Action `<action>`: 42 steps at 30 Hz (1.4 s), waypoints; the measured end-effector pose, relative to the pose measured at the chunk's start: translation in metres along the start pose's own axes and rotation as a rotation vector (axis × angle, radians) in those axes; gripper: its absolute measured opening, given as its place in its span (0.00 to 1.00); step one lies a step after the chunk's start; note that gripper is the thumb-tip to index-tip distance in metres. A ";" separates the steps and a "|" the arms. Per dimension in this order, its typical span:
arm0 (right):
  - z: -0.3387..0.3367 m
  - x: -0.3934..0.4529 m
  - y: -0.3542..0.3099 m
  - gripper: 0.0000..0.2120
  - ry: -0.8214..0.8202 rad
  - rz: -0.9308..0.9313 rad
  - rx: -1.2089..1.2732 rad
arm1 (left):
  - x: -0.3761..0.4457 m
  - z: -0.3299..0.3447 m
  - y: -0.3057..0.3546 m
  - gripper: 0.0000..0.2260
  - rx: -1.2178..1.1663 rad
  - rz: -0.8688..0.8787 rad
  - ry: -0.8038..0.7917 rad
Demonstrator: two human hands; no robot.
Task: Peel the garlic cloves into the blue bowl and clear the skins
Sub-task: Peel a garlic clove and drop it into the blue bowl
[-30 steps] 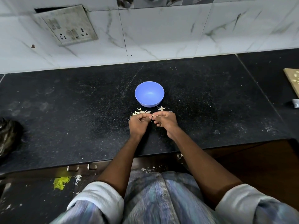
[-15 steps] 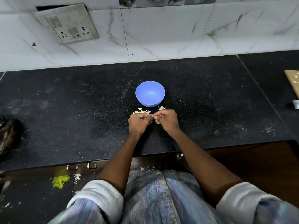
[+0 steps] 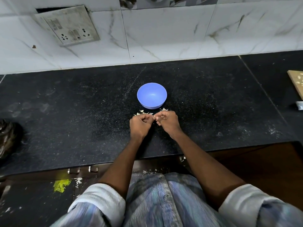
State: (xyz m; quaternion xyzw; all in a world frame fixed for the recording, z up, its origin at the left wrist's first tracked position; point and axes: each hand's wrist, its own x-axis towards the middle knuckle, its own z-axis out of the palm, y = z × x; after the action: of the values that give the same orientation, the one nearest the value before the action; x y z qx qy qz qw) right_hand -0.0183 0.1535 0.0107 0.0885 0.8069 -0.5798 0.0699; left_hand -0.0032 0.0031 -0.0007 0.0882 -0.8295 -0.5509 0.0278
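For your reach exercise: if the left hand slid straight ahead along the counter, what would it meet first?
Probably the garlic skins just past the left hand, then the blue bowl; depth is uncertain.

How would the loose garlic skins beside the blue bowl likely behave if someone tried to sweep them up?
The skins look thin and flaky, so they are probably very light and may scatter at a brush. They lie as small curled scraps on the counter, so they likely crumple rather than roll.
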 end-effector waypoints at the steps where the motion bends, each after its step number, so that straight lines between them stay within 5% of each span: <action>1: 0.001 0.001 0.000 0.07 -0.002 0.003 -0.001 | -0.001 0.000 0.000 0.04 0.009 0.019 0.000; 24: -0.006 -0.005 0.008 0.08 -0.098 0.068 0.312 | -0.011 0.002 0.001 0.03 -0.033 0.134 -0.017; 36: -0.019 -0.009 0.007 0.06 -0.207 0.043 0.271 | -0.011 0.007 0.000 0.05 0.028 0.175 -0.028; 42: -0.021 -0.001 0.002 0.06 -0.216 0.094 0.249 | -0.009 0.017 -0.001 0.05 -0.140 0.010 -0.049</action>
State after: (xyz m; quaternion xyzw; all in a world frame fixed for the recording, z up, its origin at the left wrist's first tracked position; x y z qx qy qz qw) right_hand -0.0167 0.1736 0.0155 0.0713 0.7116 -0.6776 0.1717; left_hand 0.0030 0.0196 -0.0078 0.0685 -0.7899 -0.6092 0.0161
